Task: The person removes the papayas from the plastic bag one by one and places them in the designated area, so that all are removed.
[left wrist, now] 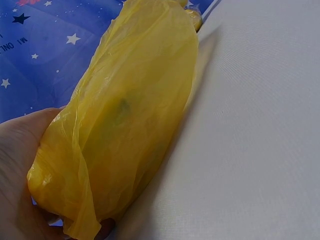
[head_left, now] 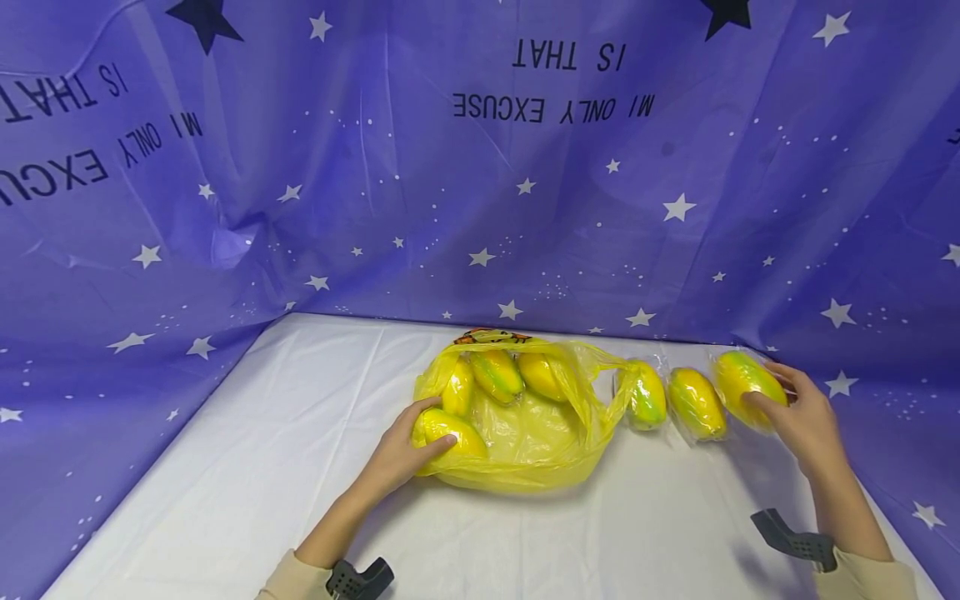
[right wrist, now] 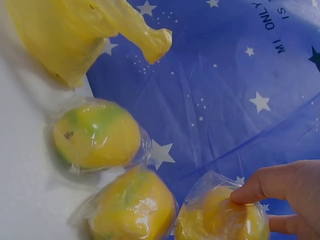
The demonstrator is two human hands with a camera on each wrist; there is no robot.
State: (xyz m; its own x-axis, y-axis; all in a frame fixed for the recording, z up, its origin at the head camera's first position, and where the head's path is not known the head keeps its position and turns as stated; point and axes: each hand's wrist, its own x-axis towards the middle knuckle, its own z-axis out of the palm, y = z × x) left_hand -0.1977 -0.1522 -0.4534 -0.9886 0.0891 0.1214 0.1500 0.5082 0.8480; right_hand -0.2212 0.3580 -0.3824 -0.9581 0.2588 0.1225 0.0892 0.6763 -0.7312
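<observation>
A yellow plastic bag (head_left: 525, 475) lies with its mouth spread, several yellow-green mangoes inside. At its left front, my left hand (head_left: 405, 446) grips a mango (head_left: 453, 435) together with the bag's edge; the left wrist view shows the hand (left wrist: 22, 155) around this bag-covered bulge. Three mangoes in clear wrap form a row right of the bag. My right hand (head_left: 806, 417) holds the rightmost mango (head_left: 750, 379), thumb on its near side. Beside it are the middle mango (head_left: 697, 404) and the mango nearest the bag (head_left: 647, 396). Some right fingers are hidden behind the fruit.
A white cloth (head_left: 247, 433) covers the table. Purple curtain (head_left: 480, 208) with stars and lettering hangs close behind and along both sides. One bag handle (head_left: 618, 400) reaches towards the row of mangoes. Dark straps are on both wrists.
</observation>
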